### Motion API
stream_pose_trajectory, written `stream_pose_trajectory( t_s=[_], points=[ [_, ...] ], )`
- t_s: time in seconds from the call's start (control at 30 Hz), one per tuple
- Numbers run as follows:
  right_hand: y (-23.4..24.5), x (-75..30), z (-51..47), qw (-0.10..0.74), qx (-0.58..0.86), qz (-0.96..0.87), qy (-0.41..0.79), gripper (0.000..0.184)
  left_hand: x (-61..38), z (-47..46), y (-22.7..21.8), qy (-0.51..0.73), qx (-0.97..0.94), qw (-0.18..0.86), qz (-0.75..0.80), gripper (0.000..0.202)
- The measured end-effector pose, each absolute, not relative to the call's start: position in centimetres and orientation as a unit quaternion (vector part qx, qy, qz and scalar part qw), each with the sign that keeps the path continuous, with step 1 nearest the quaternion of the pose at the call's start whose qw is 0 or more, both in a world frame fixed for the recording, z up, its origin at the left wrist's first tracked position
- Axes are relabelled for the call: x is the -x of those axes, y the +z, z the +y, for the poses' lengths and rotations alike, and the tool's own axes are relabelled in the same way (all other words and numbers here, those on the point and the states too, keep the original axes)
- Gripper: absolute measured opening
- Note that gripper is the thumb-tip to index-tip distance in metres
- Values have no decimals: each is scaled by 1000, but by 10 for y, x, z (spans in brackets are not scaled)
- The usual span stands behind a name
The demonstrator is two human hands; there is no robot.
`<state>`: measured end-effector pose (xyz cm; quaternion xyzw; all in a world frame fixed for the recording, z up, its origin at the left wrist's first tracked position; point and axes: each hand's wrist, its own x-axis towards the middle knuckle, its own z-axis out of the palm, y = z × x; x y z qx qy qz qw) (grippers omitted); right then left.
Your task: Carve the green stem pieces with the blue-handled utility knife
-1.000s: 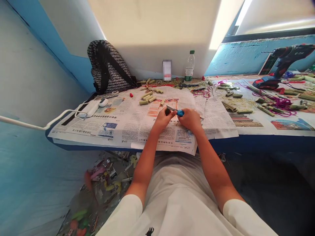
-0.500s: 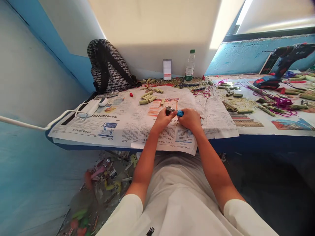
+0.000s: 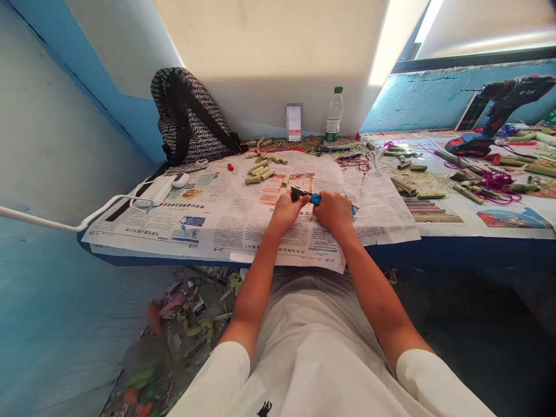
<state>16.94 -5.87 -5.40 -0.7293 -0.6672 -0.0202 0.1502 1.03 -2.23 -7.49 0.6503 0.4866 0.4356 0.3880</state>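
My right hand point(image 3: 335, 209) is closed round a blue-handled knife point(image 3: 315, 199), and the handle's blue end peeks out on the far side of the fist. Its dark blade point(image 3: 299, 191) points left, over the fingertips of my left hand point(image 3: 285, 211). That hand is closed, thumb close to the blade; whatever lies in its fingers is hidden. Both hands are just above the newspaper point(image 3: 243, 217) on the table. Behind them lie several cut pieces of pale green stem point(image 3: 260, 171), with a single piece point(image 3: 286, 180) nearest my left hand.
A patterned backpack point(image 3: 186, 119) leans at the back left, near a white power strip point(image 3: 158, 191). A bottle point(image 3: 333, 119) and a phone-like upright object point(image 3: 294, 123) stand behind. To the right are a cordless drill point(image 3: 490, 116), purple string point(image 3: 495, 180) and more stems.
The knife blade has turned slightly, showing a darker face. Both hands have stayed in nearly the same place, and the whole view has shifted a little.
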Motion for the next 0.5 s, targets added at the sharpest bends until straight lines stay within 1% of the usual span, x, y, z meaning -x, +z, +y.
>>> stream_pose_trajectory(
  t_s=[0.1, 0.23, 0.5],
  points=[
    [-54, -169, -59, 157, 740, -653, -20, 30, -14, -26, -72, 437, -644, 374, 504, 59],
    [-54, -169, -58, 188, 764, -616, -15, 33, -17, -30, -69, 449, -649, 339, 512, 58],
    [-53, -170, -57, 188, 765, -616, 5, 33, -13, -22, -79, 455, -649, 362, 491, 32]
  ],
)
